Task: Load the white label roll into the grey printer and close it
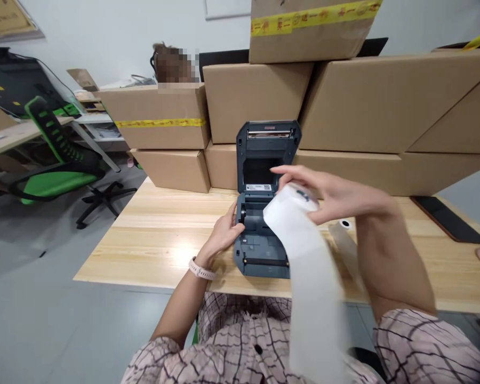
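Observation:
A dark grey label printer (264,246) stands on the table with its lid (266,154) raised, its inner bay showing. My left hand (224,232) holds the printer's left side, thumb on the rim and fingers mostly hidden behind it. My right hand (314,184) grips a roll of white label paper (290,200) above the right part of the bay. From the roll a long loose strip hangs down over the table edge to my lap, hiding the printer's right front. A second small roll (345,224) with a paper strip lies on the table, partly behind my right forearm.
Stacked cardboard boxes (256,96) line the back of the wooden table (144,242). A dark phone (450,218) lies at the right. Behind the boxes sits another person (174,64). A green office chair (56,165) stands on the left, beside another desk.

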`<state>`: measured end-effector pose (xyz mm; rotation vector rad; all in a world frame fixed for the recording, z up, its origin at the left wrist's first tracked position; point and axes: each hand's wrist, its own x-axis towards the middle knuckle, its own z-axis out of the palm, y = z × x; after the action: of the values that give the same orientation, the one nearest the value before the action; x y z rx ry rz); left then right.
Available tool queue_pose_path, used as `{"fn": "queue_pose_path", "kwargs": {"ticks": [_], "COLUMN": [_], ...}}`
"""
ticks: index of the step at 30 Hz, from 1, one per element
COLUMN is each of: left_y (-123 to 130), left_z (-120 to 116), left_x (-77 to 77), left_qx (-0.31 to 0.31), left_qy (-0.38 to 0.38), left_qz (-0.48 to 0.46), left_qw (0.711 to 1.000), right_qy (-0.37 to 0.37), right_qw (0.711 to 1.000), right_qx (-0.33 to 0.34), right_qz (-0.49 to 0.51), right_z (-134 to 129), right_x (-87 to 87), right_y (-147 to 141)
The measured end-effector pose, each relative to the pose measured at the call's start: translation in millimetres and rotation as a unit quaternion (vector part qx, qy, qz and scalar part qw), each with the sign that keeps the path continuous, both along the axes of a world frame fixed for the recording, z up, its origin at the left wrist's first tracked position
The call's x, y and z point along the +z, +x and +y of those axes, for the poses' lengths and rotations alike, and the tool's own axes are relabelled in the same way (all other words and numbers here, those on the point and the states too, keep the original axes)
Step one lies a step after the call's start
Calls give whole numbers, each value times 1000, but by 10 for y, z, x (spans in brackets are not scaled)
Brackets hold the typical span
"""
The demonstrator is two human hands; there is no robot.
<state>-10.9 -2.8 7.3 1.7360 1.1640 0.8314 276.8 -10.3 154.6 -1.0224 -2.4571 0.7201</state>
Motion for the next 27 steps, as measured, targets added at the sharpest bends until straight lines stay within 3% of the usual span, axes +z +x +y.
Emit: {"fn": "queue_pose_path", "kwargs": {"ticks": [3, 5, 10, 14, 17, 20, 22, 24, 27], "left_y": [5, 9, 15, 22, 21, 18, 19, 22, 26], "left_z": [-1, -2, 2, 8, 7, 3, 0, -2, -1], "left_x": [7, 16, 26, 6, -3, 0, 5, 7, 3], "left_qx": [-9, -11, -15, -18, -19, -11, -7, -7, -8], "left_qy": [-16, -19, -29, -33, -33, -31, -31, -32, -31], "left_qz": [-9, -15, -37, -55, -52, -36, -30, -33, -34], "left_qw": [1000, 1000, 999, 998, 998, 999, 999, 999, 999], "right_qy": [-4, -2, -28, -69, -128, -166, -182, -228, -270], "right_qw": [997, 992, 980, 980, 974, 945, 928, 920, 917], "right_qx": [-74, -108, -136, -155, -184, -250, -291, -282, -243], "right_qz": [-17, -67, -142, -103, 18, 127, 145, 150, 167], "right_z": [6, 102, 432, 490, 362, 135, -49, -231, -445], "right_x": [73, -17, -547, -895, -1005, -1073, -1143, -1242, -1417], "right_y": [373, 562, 750, 742, 919, 1330, 1620, 1799, 1763]}}
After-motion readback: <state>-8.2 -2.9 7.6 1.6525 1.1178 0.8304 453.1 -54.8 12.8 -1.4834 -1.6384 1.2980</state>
